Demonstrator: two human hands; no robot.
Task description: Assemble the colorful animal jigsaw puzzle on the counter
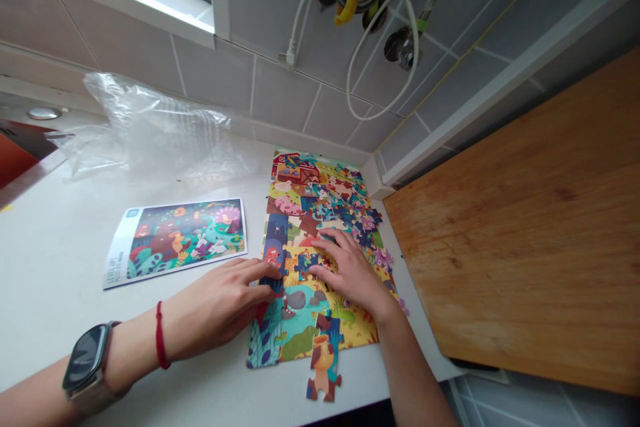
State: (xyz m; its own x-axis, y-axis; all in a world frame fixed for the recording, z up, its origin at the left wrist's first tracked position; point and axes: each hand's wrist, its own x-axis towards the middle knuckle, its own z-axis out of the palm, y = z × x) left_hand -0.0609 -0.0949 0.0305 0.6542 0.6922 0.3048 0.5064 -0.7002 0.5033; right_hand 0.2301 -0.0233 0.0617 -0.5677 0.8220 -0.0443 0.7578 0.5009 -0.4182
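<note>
A colourful puzzle board [300, 340] lies on the white counter, with many loose jigsaw pieces heaped on its far half. My left hand [235, 293], wearing a red string and a watch, rests at the board's left edge, its fingertips on dark blue pieces [276, 230] showing a red figure. My right hand [350, 273] is over the board's middle, fingers apart, its fingertips at a small dark blue piece [307, 265]. Joined pieces with a brown-and-orange animal [324, 357] overhang the near edge. Left of the board lies a picture card [185, 240] with rabbits.
Clear plastic bags [160, 133] lie behind the card against the tiled wall. A wooden board [530, 233] stands at the right. Hoses and a white cable [350, 80] hang on the wall above. An orange object [20, 157] sits at the far left.
</note>
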